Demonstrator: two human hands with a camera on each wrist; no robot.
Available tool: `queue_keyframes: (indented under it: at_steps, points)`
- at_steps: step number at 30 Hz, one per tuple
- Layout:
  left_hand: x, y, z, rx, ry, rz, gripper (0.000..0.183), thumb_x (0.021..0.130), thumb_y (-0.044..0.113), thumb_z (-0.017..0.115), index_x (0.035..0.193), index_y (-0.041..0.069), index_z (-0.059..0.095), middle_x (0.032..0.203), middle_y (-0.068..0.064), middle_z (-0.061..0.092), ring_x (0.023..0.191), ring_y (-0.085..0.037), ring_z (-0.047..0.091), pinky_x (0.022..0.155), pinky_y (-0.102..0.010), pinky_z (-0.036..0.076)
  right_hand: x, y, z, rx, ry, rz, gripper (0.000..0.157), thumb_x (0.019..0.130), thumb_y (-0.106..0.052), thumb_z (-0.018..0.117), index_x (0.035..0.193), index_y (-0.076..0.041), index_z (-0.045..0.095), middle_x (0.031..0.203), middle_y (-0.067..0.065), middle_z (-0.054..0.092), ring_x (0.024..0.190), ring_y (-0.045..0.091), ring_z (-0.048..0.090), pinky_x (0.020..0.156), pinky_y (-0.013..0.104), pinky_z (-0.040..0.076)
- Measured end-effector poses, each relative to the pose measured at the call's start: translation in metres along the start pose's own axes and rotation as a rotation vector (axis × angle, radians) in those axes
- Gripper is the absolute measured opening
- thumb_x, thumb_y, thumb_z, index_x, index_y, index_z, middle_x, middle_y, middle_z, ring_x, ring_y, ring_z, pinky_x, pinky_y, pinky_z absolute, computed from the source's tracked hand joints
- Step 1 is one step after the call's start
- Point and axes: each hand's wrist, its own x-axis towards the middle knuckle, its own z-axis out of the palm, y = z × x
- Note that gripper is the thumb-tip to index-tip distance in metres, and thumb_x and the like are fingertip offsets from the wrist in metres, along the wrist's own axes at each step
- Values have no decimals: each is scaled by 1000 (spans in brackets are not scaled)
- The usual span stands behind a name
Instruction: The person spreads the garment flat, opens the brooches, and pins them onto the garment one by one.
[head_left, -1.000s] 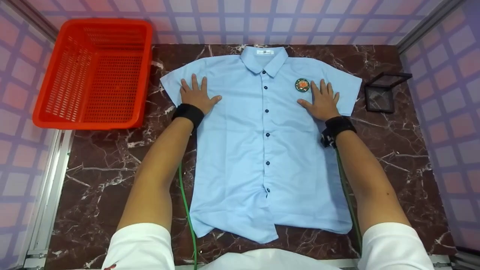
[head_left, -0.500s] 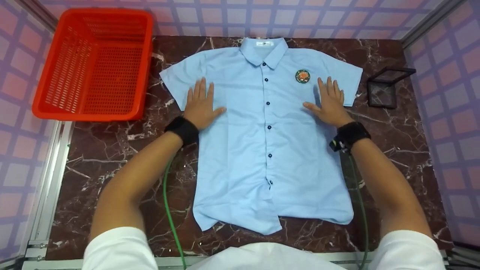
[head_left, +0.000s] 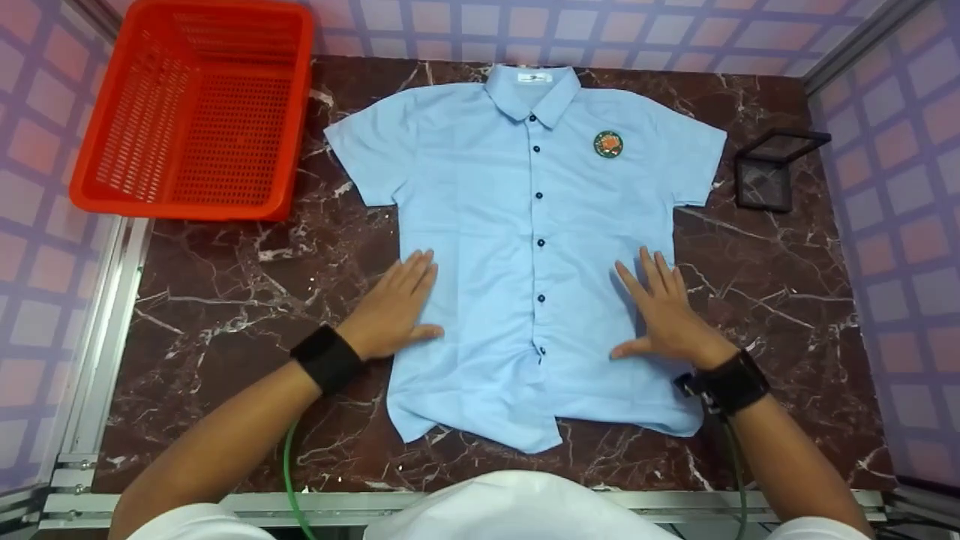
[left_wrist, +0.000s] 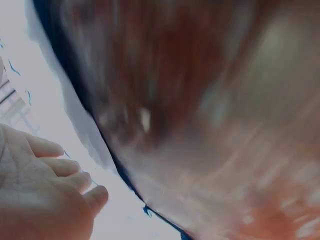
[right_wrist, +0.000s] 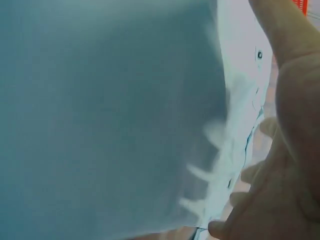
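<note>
A light blue short-sleeved shirt point(head_left: 487, 225) lies spread front side up, its collar at the far side and dark buttons down the middle. A round green and orange badge point(head_left: 608, 144) sits on its chest. My left hand point(head_left: 394, 307) is at the shirt's left side edge, fingers straight and thumb out. Over the right half of the shirt, my right hand point(head_left: 664, 319) is spread with straight fingers, casting a shadow on the cloth. Neither hand grips anything. In the right wrist view the palm point(right_wrist: 300, 125) appears beside the blue cloth point(right_wrist: 110, 120).
A red perforated plastic basket point(head_left: 289, 150) stands at the back left. At the right is a small black frame-like stand point(head_left: 765, 184). The dark red marbled tabletop point(head_left: 225, 300) is bordered by checked walls point(head_left: 525, 30). Green cables point(head_left: 289, 480) trail from the wrists.
Both hands have slid from the upper part of the shirt, near sleeves and badge, down toward the near side. The shirt stays spread out. The head view has shifted slightly.
</note>
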Motion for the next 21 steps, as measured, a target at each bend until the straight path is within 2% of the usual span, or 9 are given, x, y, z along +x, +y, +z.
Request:
queue_keyframes:
  at_steps: [3,6,9,12,17,21]
  points:
    - [-16,4,14,28,-14,38,110,90,70,54,157,-6,11,165,-23,1,153,-36,0,122,-48,3,-14,0,12,14,-8,-4,141,55,-64,89,161,-6,16,162,34,-6,148,53,-8,113,70,-4]
    - [-27,4,24,76,-15,43,126,79,83,55,159,-3,11,165,-24,-1,153,-38,-2,122,-50,4,-21,2,21,39,-22,0,142,55,-62,90,161,-4,15,161,34,-9,147,54,-12,114,68,-8]
    - [-32,5,26,104,-24,37,141,65,90,60,160,-1,8,165,-25,-5,152,-40,-5,122,-53,4,-26,3,24,47,-21,5,144,53,-62,90,161,-3,14,161,34,-11,145,54,-16,114,67,-11]
    - [-35,5,26,108,-33,30,149,58,92,63,160,0,7,164,-26,-7,152,-40,-6,121,-54,5,-26,3,26,44,-20,-4,147,51,-64,90,161,-3,13,161,34,-12,144,56,-18,113,68,-11]
    - [-38,9,25,85,-44,8,150,56,89,68,160,0,8,165,-26,-7,152,-42,-5,120,-57,6,-28,-1,27,44,-20,-1,147,51,-64,90,161,-4,13,160,36,-12,144,57,-17,112,70,-9]
    - [-38,21,17,45,-43,0,136,66,77,74,160,-1,13,165,-27,-2,152,-43,-1,120,-59,6,-32,-19,23,57,7,23,142,52,-61,91,161,-7,17,161,34,-6,146,55,-11,114,70,-3]
